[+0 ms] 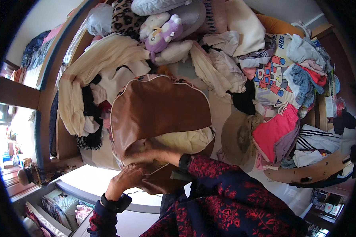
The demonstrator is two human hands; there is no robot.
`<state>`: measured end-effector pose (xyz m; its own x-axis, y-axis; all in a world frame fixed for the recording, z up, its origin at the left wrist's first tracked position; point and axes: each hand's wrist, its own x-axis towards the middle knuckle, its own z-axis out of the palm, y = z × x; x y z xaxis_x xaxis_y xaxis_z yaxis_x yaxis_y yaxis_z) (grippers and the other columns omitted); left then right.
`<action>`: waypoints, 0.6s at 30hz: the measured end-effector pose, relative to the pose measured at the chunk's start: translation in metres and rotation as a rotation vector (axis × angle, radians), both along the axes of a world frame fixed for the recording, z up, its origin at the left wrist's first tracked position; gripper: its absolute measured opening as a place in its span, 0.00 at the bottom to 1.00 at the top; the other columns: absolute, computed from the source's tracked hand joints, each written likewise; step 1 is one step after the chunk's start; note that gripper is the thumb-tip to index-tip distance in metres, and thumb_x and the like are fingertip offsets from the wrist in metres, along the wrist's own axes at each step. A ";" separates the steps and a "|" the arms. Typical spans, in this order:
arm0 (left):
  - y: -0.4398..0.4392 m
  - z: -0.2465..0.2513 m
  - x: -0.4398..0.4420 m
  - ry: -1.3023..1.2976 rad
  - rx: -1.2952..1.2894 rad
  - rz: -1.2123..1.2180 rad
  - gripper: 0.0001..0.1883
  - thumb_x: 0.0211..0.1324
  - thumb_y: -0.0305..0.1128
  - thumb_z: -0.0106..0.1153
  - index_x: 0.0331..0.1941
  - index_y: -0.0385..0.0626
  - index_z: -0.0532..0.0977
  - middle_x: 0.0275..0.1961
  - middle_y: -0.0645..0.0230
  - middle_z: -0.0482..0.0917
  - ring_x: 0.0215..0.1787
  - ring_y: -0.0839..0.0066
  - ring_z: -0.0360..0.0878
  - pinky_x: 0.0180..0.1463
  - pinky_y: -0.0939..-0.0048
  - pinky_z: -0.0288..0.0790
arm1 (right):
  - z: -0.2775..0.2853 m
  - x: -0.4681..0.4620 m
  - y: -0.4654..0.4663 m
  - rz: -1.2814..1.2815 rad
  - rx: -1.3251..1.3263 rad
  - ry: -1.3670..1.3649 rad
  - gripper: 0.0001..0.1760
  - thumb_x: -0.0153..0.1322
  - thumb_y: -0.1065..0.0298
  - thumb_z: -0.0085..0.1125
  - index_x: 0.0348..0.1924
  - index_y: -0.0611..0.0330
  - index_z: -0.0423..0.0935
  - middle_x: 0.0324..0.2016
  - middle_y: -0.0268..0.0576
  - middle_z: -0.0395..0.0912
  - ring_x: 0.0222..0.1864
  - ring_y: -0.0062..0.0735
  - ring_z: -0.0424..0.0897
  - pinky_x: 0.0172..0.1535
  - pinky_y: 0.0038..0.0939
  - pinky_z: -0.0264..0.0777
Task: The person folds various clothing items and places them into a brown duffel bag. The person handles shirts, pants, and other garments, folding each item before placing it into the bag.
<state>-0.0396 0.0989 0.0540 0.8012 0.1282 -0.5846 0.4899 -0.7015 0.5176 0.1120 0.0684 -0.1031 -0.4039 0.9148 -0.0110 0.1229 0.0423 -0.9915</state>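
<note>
A brown leather-look bag (163,109) with white piping lies in front of me, its zip opening gaping. Cream-coloured cloth (190,139) shows inside it. My left hand (127,177) grips the near left edge of the opening, its fingers bent over the rim. My right hand (149,155) reaches across into the left part of the opening; it is blurred, and its fingertips are partly hidden, so whether it holds anything cannot be told.
Around the bag, clothes cover much of the bed: a long cream cloth (69,100), pink shorts (277,130) and a brown hat (240,136). A purple plush toy (160,38) and cushions lie at the back. A wooden bed frame (49,124) stands at left; an open drawer (56,213) holds folded things.
</note>
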 end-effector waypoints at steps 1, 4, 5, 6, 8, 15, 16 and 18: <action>0.000 0.005 0.004 0.036 0.041 -0.007 0.15 0.47 0.35 0.59 0.42 0.50 0.77 0.46 0.64 0.77 0.50 0.65 0.72 0.52 0.67 0.66 | 0.001 0.001 -0.008 0.008 0.193 -0.083 0.21 0.70 0.68 0.44 0.56 0.63 0.63 0.54 0.44 0.67 0.56 0.34 0.64 0.60 0.32 0.54; 0.006 0.018 0.018 -0.156 0.147 0.073 0.13 0.50 0.34 0.56 0.42 0.48 0.77 0.46 0.66 0.77 0.46 0.66 0.74 0.49 0.67 0.68 | -0.019 -0.007 -0.019 0.159 0.213 0.076 0.25 0.69 0.68 0.46 0.59 0.62 0.58 0.57 0.45 0.63 0.59 0.34 0.61 0.62 0.32 0.51; 0.010 0.015 0.025 -0.073 0.037 0.082 0.14 0.50 0.32 0.55 0.43 0.48 0.76 0.46 0.66 0.77 0.45 0.67 0.75 0.48 0.67 0.69 | -0.030 -0.015 -0.020 0.220 0.215 0.224 0.27 0.69 0.68 0.47 0.60 0.63 0.56 0.57 0.45 0.62 0.60 0.33 0.60 0.62 0.32 0.51; 0.017 0.008 0.033 0.092 -0.076 0.067 0.14 0.50 0.31 0.54 0.43 0.47 0.75 0.46 0.66 0.77 0.45 0.67 0.75 0.48 0.67 0.69 | -0.043 -0.023 -0.019 0.265 -0.062 0.361 0.26 0.69 0.66 0.47 0.60 0.63 0.57 0.57 0.45 0.63 0.59 0.33 0.61 0.61 0.32 0.52; 0.024 -0.014 0.042 -0.032 -0.135 0.058 0.16 0.52 0.27 0.50 0.47 0.44 0.72 0.46 0.61 0.77 0.43 0.64 0.76 0.45 0.65 0.70 | -0.059 -0.035 -0.018 0.241 -0.385 0.374 0.25 0.70 0.64 0.47 0.59 0.63 0.59 0.56 0.46 0.64 0.57 0.33 0.63 0.59 0.33 0.55; 0.009 -0.127 0.021 -0.309 0.492 0.331 0.17 0.57 0.32 0.44 0.50 0.42 0.70 0.44 0.57 0.76 0.45 0.65 0.74 0.49 0.65 0.66 | 0.029 0.105 -0.046 0.467 -0.391 0.141 0.26 0.72 0.54 0.46 0.55 0.64 0.65 0.52 0.49 0.69 0.55 0.35 0.66 0.56 0.33 0.60; 0.009 -0.139 0.018 -0.282 0.546 0.326 0.17 0.57 0.32 0.44 0.50 0.42 0.70 0.44 0.57 0.76 0.45 0.65 0.74 0.49 0.65 0.66 | 0.043 0.144 -0.049 0.481 -0.318 0.250 0.22 0.72 0.58 0.47 0.53 0.65 0.67 0.47 0.51 0.73 0.51 0.35 0.71 0.53 0.31 0.66; 0.014 -0.157 0.016 -0.267 0.580 0.332 0.17 0.57 0.32 0.44 0.49 0.42 0.70 0.44 0.57 0.76 0.44 0.66 0.74 0.49 0.65 0.67 | 0.053 0.227 -0.055 0.149 -0.593 0.611 0.16 0.70 0.64 0.50 0.47 0.65 0.71 0.37 0.48 0.78 0.30 0.31 0.81 0.36 0.26 0.77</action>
